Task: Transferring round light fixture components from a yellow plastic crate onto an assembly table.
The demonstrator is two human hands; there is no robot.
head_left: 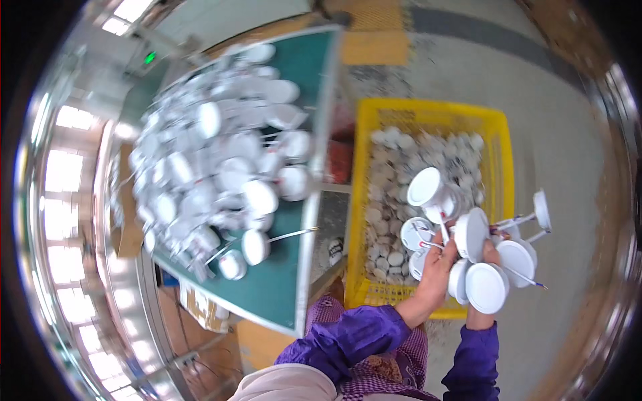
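Both my hands hold a bunch of white round disc-shaped parts with thin wire leads over the right side of a yellow plastic crate [509,170]. My left hand [433,275] is closed, its fingers round the leads, with several white discs [424,187] sticking out above it. My right hand [480,321] is mostly covered by more white discs [486,288]; a bit of it shows between them, and it appears closed round the bunch. Other discs [542,210] of the bunch fan out past the crate's right rim, their wire ends loose.
Many small white round pieces [394,227] fill the crate on the floor. To the left, a green-topped table [294,257] with a pale metal edge carries a large heap of similar wired white discs [234,174]. A red object [338,160] stands between table and crate.
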